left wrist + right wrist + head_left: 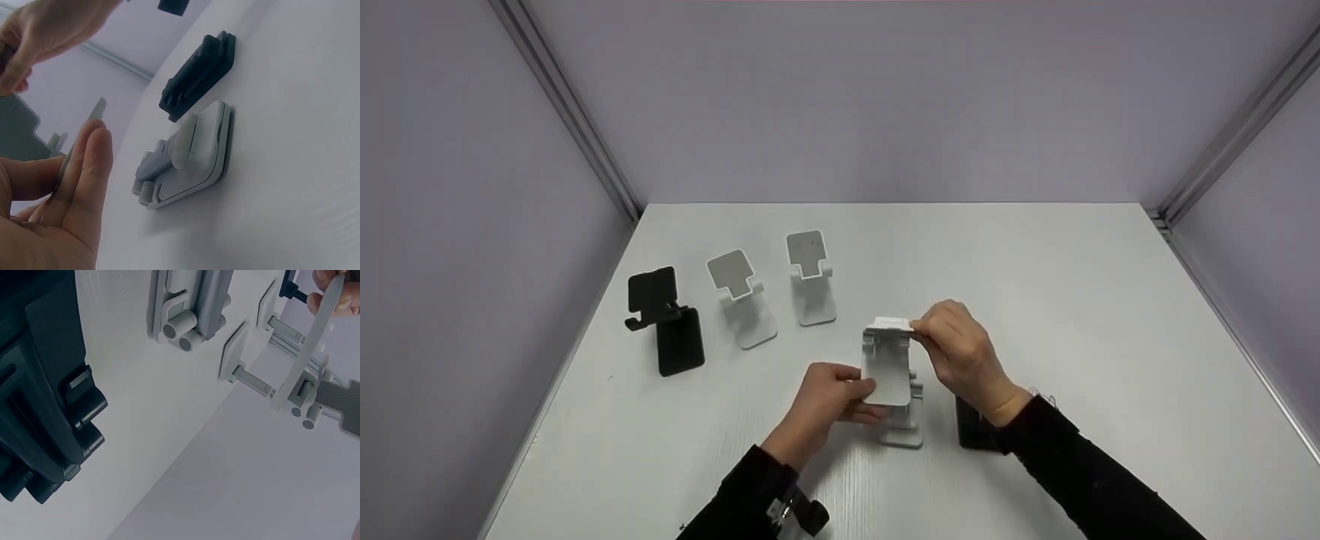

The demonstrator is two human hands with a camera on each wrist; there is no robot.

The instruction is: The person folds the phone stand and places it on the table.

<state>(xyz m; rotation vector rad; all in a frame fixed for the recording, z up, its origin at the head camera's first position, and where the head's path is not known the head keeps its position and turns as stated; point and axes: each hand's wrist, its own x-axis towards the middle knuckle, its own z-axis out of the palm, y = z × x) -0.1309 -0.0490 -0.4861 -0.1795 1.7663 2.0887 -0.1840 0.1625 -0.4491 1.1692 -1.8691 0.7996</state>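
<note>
A white phone stand point(887, 375) is held up in front of the body, partly unfolded. My left hand point(829, 397) pinches its flat lower plate at the left edge, thumb on the near face. At the top, my right hand point(960, 349) pinches the right end of the tilted upper plate. The left wrist view shows the held plate point(97, 109) edge-on between the left fingers. Beneath it, a second white phone stand point(185, 152) lies folded on the table. A folded black phone stand point(973, 427) lies just right of that one, partly hidden by the right wrist.
Unfolded stands occupy the table's left side: a black phone stand point(679, 341), a white phone stand point(754, 319) and another white phone stand point(814, 300). Pale panels point(885, 105) enclose the white table point(1110, 337) at the back and sides.
</note>
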